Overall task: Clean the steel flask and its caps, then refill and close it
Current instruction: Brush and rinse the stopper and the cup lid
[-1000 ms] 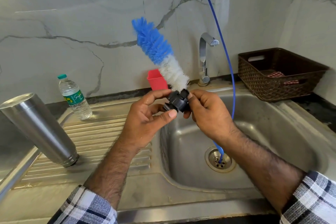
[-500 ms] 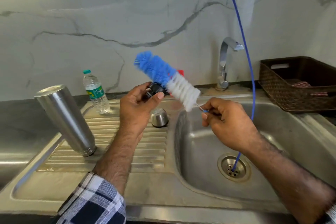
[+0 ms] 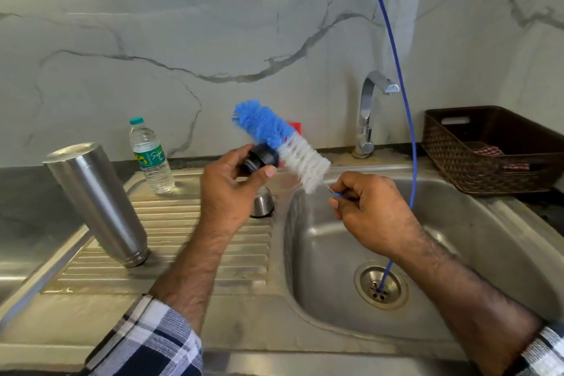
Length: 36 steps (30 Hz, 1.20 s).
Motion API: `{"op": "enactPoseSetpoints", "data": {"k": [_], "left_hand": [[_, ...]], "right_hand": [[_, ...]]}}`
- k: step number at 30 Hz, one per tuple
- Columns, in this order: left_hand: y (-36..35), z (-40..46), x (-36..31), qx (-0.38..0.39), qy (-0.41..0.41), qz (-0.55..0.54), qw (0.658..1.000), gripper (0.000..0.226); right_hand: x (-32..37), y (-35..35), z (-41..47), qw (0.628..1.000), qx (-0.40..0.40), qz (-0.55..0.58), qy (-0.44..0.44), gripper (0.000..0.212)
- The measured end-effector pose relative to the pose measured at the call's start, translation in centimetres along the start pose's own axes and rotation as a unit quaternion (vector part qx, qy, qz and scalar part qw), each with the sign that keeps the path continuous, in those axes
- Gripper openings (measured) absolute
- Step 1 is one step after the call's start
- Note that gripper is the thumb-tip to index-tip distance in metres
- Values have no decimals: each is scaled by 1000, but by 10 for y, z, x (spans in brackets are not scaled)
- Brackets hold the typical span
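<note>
1. Compared with a second ago, your right hand (image 3: 370,212) has drawn the bottle brush (image 3: 282,142) out of the black inner cap (image 3: 261,159); your hands are now apart.
2. Your left hand (image 3: 227,192) grips the cap between thumb and fingers.
3. Your right hand pinches the brush's wire stem.
4. The steel flask (image 3: 97,204) stands inverted left of your left hand; the steel outer cap (image 3: 263,203) lies just beyond it.

Left hand (image 3: 227,189) raised with fingers curled (thumb extended), right hand (image 3: 370,212) pinching beside it, forearms converging.

Blue-and-white brush (image 3: 280,143), black cap (image 3: 261,159)
</note>
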<state>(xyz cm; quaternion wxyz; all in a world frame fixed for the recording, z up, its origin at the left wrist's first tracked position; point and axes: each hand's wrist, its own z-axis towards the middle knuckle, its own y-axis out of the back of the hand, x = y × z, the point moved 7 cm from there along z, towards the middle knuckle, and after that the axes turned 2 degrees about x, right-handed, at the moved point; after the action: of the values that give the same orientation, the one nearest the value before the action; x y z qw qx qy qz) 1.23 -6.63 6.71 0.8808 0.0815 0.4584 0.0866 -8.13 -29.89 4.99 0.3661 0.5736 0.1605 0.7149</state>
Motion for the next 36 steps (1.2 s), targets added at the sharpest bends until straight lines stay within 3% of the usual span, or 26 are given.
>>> {"op": "enactPoseSetpoints", "data": {"k": [3,8,13,18,24,27,30,34,36], "left_hand": [[-23,-12,-12,51,-45,16,998,49],[18,5,4,-62,11,49,997,45],[-14,-10,-15,35,-42,41,998,51],[15,2,-2,-40,-13,56,998,48],[-22,-14,-17,38,-54,58,996,55],[1,-4,-6,-25,-22,56,998,48],[12,1,0,-35,4,-6,999,43],[-19,-10,-2,63,14,-81,995,47],[-15,-7,3,62,42,-183,980,46]], "right_hand": [[1,5,0,999,-36,30,-2,8],[-3,11,-2,999,32,12,11,7],[9,6,0,999,-34,24,15,9],[5,14,-3,998,45,21,24,17],[11,9,3,999,-29,28,11,9],[3,12,0,999,29,19,1,9],[2,12,-1,999,51,17,-8,9],[11,9,2,996,-13,86,-7,11],[10,9,-1,988,28,153,-11,9]]}}
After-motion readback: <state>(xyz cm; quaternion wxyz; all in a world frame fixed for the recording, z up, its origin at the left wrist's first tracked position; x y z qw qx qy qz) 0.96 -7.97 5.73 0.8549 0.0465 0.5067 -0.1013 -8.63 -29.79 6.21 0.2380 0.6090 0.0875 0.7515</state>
